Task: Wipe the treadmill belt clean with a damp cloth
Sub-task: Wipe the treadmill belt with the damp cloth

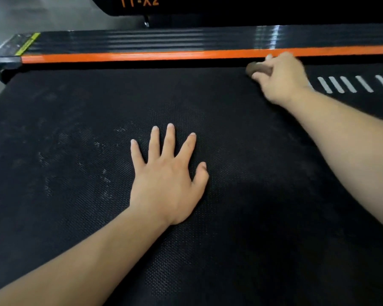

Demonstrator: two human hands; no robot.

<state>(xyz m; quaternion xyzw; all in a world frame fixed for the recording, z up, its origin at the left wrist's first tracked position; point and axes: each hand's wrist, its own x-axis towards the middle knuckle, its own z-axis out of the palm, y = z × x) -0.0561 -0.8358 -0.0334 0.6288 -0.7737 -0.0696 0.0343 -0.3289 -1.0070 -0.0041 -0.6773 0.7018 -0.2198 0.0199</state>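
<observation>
- Right hand (pixel 279 78) showing blurred, fingers curling round brown cloth (pixel 258 68), mostly hiding it; orange rail (pixel 142 56) just beyond fingertips.
- Left hand (pixel 164 180) pressing belt (pixel 75 151), fingers spread apart.

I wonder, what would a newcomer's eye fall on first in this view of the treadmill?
The bright orange stripe along the far side rail stands out most against the black treadmill belt. Next comes the left hand, pressed flat with fingers spread at mid-belt, and the right hand gripping a brown cloth at the belt's far edge, just under the stripe. Pale dusty smudges mark the belt's left part.
</observation>
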